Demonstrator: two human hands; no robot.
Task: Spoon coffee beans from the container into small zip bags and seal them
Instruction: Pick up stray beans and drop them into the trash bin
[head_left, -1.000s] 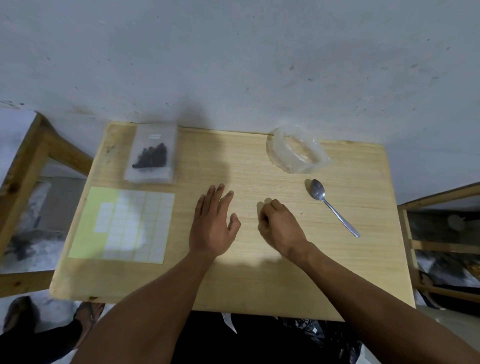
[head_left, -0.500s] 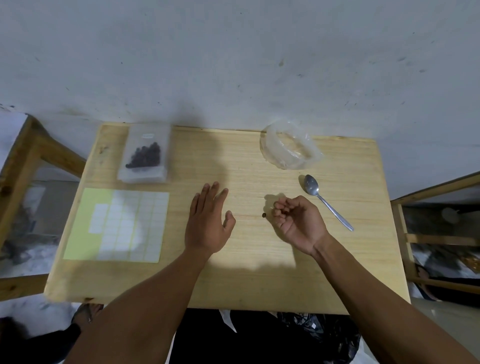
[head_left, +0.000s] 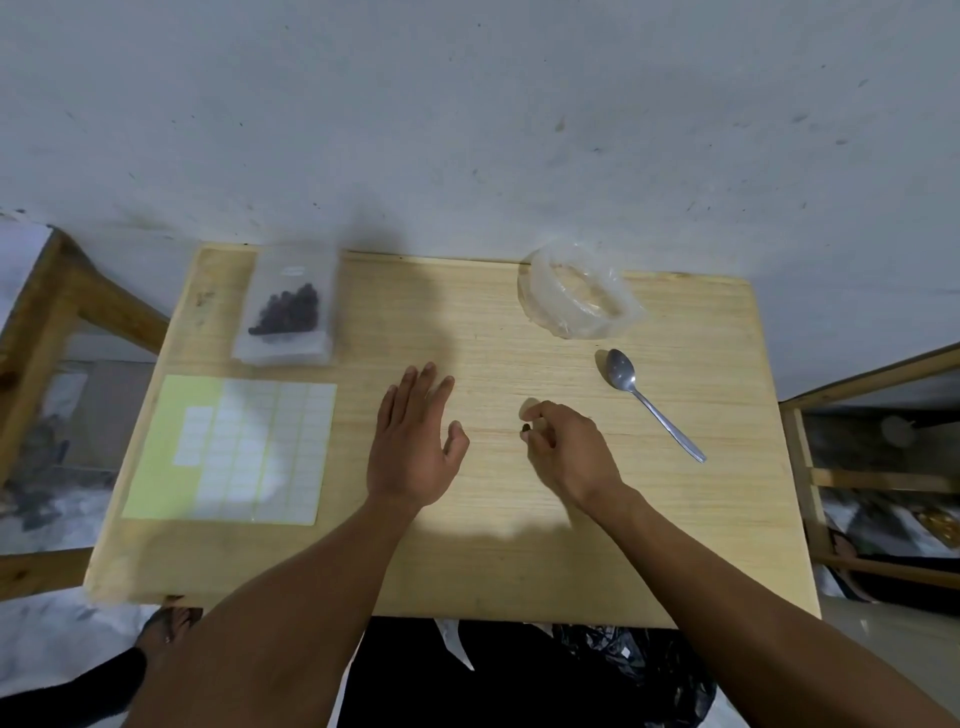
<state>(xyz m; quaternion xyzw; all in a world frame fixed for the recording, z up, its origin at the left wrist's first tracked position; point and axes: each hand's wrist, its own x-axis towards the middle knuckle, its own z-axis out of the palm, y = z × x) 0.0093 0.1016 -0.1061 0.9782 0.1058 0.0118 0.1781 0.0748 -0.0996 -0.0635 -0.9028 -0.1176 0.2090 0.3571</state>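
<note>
A single dark coffee bean lies on the wooden table, and the thumb and curled fingertips of my right hand pinch it from either side. My left hand rests flat on the table just left of it, fingers straight and spread. At the back left, a small clear zip bag with a cluster of dark beans inside lies on a stack of bags. A clear round plastic container stands at the back right, no beans visible in it. A metal spoon lies below it, bowl upward.
A yellow sheet of white sticker labels lies at the table's left. Wooden frames stand on the left and the right of the table. A grey wall runs behind it. A foot shows at the bottom left.
My right hand turned palm up and left one bean on the table, then turned back over and closed its fingertips on that bean. The left hand stayed flat.
</note>
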